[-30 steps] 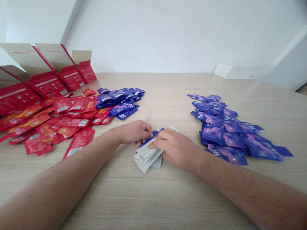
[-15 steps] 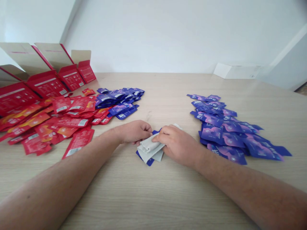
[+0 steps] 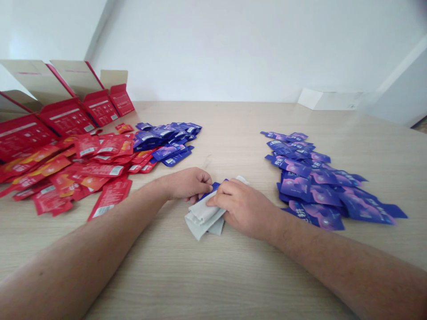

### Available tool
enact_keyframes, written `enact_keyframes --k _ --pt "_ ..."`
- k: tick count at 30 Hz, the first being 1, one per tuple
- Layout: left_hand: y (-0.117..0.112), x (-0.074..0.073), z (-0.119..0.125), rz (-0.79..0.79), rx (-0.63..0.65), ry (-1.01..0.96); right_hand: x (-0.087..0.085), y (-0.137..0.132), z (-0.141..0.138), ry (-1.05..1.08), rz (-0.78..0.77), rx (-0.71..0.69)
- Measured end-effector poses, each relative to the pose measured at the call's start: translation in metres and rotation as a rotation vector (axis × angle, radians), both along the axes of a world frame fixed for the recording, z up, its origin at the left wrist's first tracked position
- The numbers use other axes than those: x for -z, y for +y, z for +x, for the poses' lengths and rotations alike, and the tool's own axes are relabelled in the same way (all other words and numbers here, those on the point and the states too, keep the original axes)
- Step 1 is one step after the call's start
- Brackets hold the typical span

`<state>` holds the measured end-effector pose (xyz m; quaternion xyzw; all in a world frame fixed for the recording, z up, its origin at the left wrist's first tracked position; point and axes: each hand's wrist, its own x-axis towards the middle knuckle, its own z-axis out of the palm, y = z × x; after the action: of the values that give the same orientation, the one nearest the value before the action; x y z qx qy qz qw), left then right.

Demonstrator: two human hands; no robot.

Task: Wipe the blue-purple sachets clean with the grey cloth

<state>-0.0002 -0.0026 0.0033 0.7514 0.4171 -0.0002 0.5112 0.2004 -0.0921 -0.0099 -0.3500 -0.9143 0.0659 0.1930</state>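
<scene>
My right hand (image 3: 245, 206) is closed on a folded pale grey cloth (image 3: 200, 222) and presses it against a blue packet (image 3: 206, 195) at the middle of the table. Most of that packet lies under the cloth and my fingers; only its upper left part shows. My left hand (image 3: 190, 184) pinches the packet's left edge between thumb and finger. To the right of my right hand lies a spread of blue and purple packets (image 3: 320, 193). Beyond my left hand is a smaller heap of blue packets (image 3: 167, 138).
Many red and orange packets (image 3: 80, 169) lie heaped on the left, touching the blue heap. Behind them stand several red cardboard boxes (image 3: 66, 115) with raised flaps. A white box (image 3: 330, 100) sits by the wall at the back right of the wooden table (image 3: 213, 275).
My right hand has slid the cloth slightly down and left over the packet. More of the packet's upper part shows, and its lower corner is now covered. My left hand has stayed put.
</scene>
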Motion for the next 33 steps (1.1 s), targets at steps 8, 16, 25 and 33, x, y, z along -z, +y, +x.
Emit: enact_keyframes --k 8,16,25,33 --pt "0.0018 0.0016 -0.0006 -0.001 0.003 -0.017 -0.0003 0.0037 0.0037 -0.005 -0.003 0.081" --pt "0.0020 0.0017 -0.0011 -0.015 0.009 -0.009 -0.0011 0.0000 -0.0002 -0.033 0.004 -0.008" --pt "0.0005 -0.0004 -0.0001 -0.004 0.006 0.003 -0.0013 -0.0011 -0.0005 -0.032 0.011 -0.014" --pt "0.0004 -0.0002 -0.0006 0.007 -0.006 -0.001 -0.0016 0.0016 0.0026 -0.025 0.000 0.054"
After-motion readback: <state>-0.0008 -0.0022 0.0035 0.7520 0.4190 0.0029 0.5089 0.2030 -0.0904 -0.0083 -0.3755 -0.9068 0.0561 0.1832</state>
